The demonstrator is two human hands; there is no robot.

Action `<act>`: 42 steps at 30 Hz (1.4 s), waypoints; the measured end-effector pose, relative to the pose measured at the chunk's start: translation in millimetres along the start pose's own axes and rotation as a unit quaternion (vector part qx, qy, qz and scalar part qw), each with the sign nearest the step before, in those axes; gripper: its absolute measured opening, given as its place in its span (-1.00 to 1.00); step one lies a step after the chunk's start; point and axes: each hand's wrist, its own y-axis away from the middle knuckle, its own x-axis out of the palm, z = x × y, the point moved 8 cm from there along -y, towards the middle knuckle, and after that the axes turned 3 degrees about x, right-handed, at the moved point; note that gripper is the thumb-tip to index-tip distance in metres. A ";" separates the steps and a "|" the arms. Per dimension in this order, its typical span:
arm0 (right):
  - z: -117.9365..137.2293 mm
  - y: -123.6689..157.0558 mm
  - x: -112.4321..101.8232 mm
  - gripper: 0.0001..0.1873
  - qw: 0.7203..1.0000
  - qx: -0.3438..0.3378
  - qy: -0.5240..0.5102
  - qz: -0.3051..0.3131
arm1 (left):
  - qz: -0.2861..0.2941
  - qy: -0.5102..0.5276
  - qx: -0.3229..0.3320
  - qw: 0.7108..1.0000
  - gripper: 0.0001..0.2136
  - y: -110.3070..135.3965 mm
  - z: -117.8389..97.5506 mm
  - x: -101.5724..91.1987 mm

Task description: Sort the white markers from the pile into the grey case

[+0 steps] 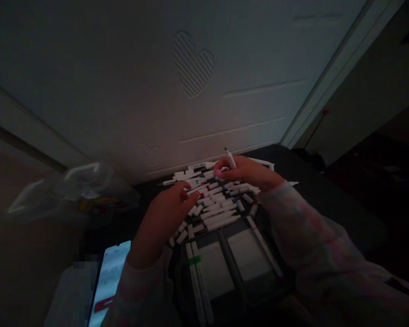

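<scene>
My right hand (pixel 243 171) is closed around an uncapped white marker (pixel 230 157), its dark tip pointing up toward the door. My left hand (pixel 168 211) is over the left side of a pile of loose white markers (pixel 221 219) and short caps (pixel 182 237); its thumb and fingers are curled but apart, and I see nothing held. Below the pile lies an open dark case (pixel 240 284) with two compartments. Two markers with green bands (pixel 199 284) lie along its left side, and a single marker (pixel 264 245) lies along its right. The room is dim.
A lit phone (pixel 111 277) lies at lower left. Behind it stands a clear plastic container with handles (pixel 98 195). A white door with raised hearts (pixel 194 63) rises directly behind the dark surface (pixel 313 200) that holds the markers.
</scene>
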 end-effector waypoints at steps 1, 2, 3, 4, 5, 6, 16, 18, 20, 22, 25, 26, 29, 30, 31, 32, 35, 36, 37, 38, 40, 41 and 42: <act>6.2 4.8 2.6 -0.75 0.998 -0.009 -0.054 0.017 | 0.002 0.001 0.001 1.000 -0.64 0.0 -0.6 0.2; 12.5 9.1 5.3 -0.77 0.994 -0.023 -0.099 0.036 | 0.005 0.002 0.000 1.000 -0.64 0.1 -0.9 0.4; 18.5 13.0 7.5 -0.79 0.989 -0.039 -0.134 0.052 | 0.008 0.003 -0.002 1.000 -0.63 0.2 -1.1 0.6; 23.9 16.5 9.5 -0.80 0.983 -0.053 -0.160 0.067 | 0.009 0.004 -0.003 1.000 -0.63 0.3 -1.2 0.4; 28.4 19.6 10.9 -0.81 0.979 -0.066 -0.177 0.080 | 0.010 0.005 -0.003 1.000 -0.63 0.4 -1.4 0.1; 32.0 22.4 12.2 -0.82 0.975 -0.074 -0.188 0.092 | 0.012 0.006 -0.004 1.000 -0.63 0.5 -1.5 0.0; 28.1 21.3 5.4 -0.77 0.992 -0.060 -0.082 0.076 | 0.010 0.008 0.008 1.000 -0.64 0.5 -1.9 1.0; 13.3 9.2 0.0 -0.78 0.998 -0.043 0.041 0.035 | 0.009 0.011 0.011 1.000 -0.64 0.9 -2.2 0.8; -5.0 -4.2 -5.0 -0.81 0.982 -0.019 0.187 -0.009 | 0.007 0.012 0.014 1.000 -0.64 1.0 -2.3 0.7; -23.2 -15.4 -5.5 -0.80 0.954 0.006 0.298 -0.026 | 0.007 0.012 0.013 1.000 -0.64 0.8 -1.4 0.9; -43.3 -25.0 0.8 -0.75 0.928 0.028 0.371 -0.011 | 0.008 0.012 0.012 1.000 -0.64 0.3 0.1 1.2; -47.3 -26.4 1.9 -0.74 0.925 0.034 0.378 -0.010 | 0.006 0.013 0.013 1.000 -0.64 0.2 0.2 1.0; -53.3 -27.4 2.3 -0.73 0.920 0.048 0.388 -0.011 | -0.001 0.011 0.015 1.000 -0.63 0.2 0.6 -0.2; -53.9 -27.4 1.7 -0.71 0.919 0.051 0.391 -0.011 | -0.002 0.010 0.014 1.000 -0.63 0.3 0.9 -0.4; -54.0 -27.4 1.0 -0.69 0.918 0.051 0.392 -0.011 | -0.003 0.008 0.013 1.000 -0.62 0.4 1.2 -0.5; -53.7 -27.3 0.2 -0.66 0.918 0.051 0.393 -0.011 | -0.003 0.007 0.013 1.000 -0.62 0.5 1.3 -0.5; -51.1 -27.1 -1.5 -0.64 0.919 0.045 0.392 -0.009 | -0.004 0.002 0.019 1.000 -0.64 0.5 0.4 -0.4; -49.8 -26.7 -1.2 -0.65 0.919 0.042 0.391 -0.006 | -0.003 0.000 0.021 1.000 -0.65 0.4 0.1 -0.3; -48.3 -26.1 -0.5 -0.67 0.920 0.040 0.391 -0.002 | -0.002 -0.001 0.022 1.000 -0.67 0.3 -0.1 -0.2; -46.7 -25.3 0.8 -0.70 0.920 0.038 0.391 0.003 | -0.001 -0.002 0.022 1.000 -0.68 0.2 -0.2 0.1; -43.0 -23.1 4.9 -0.74 0.920 0.033 0.390 0.018 | 0.002 -0.004 0.016 1.000 -0.69 0.3 0.7 0.2; -41.2 -21.9 7.2 -0.76 0.921 0.030 0.389 0.025 | 0.002 -0.003 0.013 1.000 -0.69 0.4 1.2 0.0; -39.5 -20.8 9.8 -0.77 0.921 0.026 0.388 0.033 | 0.001 -0.001 0.011 1.000 -0.68 0.6 1.8 -0.4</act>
